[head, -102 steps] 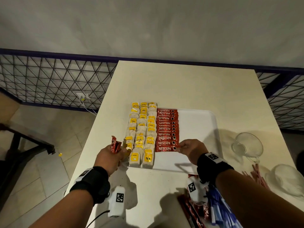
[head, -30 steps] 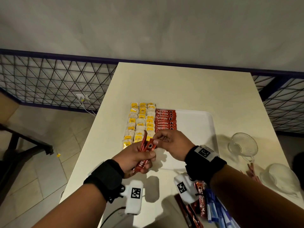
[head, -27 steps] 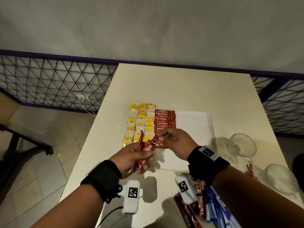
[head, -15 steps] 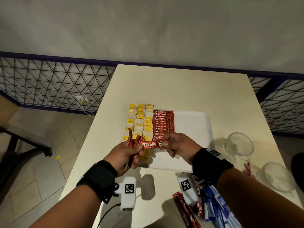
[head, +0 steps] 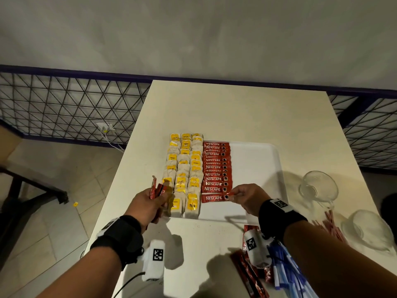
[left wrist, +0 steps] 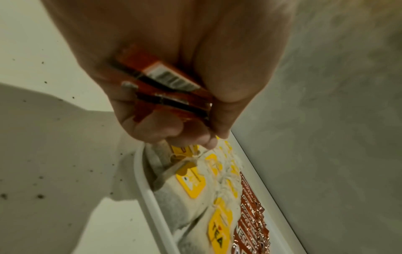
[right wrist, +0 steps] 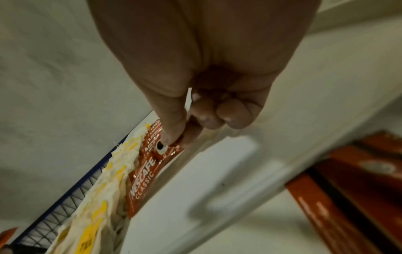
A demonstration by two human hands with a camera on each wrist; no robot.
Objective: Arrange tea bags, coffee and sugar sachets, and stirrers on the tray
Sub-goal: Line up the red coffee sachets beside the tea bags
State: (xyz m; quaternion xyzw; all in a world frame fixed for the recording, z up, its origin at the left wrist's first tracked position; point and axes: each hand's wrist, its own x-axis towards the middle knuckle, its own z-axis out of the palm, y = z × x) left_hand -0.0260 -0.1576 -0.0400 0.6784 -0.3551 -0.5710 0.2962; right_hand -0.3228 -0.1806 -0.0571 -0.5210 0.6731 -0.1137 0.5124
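Cream table (head: 247, 117) is being occupied by white tray (head: 257, 160) at center, glass cups (head: 318, 187) right, loose sachets (head: 249, 274) and stirrers (head: 328, 224) lower right.

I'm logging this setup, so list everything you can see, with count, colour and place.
tray: one, white, mid-table
tea bags: three columns, white with yellow tags, tray's left part
coffee sachets: one red column, beside the tea bags
spare sachets: several, red, table's near edge
blue sachets: a bunch, near right
stirrers: several, red, right of tray
glass cups: two, clear, far right
table: one, cream
left hand: grips red sachets
right hand: pinches nearest sachet
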